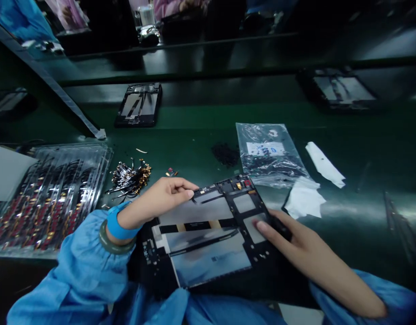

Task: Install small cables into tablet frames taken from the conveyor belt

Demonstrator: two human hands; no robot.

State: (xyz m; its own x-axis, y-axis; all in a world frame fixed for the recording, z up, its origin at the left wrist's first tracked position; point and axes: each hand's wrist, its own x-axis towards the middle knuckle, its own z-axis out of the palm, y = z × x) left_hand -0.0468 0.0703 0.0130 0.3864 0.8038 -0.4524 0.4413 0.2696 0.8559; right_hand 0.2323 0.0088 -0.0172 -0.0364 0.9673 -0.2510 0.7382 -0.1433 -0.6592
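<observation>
An opened tablet frame (208, 234) with silvery panels and a black border lies in front of me on the dark green bench. My left hand (163, 196), with a blue wristband, rests on the frame's upper left edge, fingertips pinched together on a small part I cannot make out. My right hand (296, 246) lies on the frame's right edge, fingers curled around its black border. A pile of small gold-tipped cables (129, 177) sits just left of my left hand.
A clear tray of cable parts (48, 194) lies at the left. A plastic bag of small black parts (268, 155), white paper scraps (306, 196) and a heap of black screws (225, 153) lie behind the frame. Another tablet frame (139, 104) sits farther back; a person works across the bench.
</observation>
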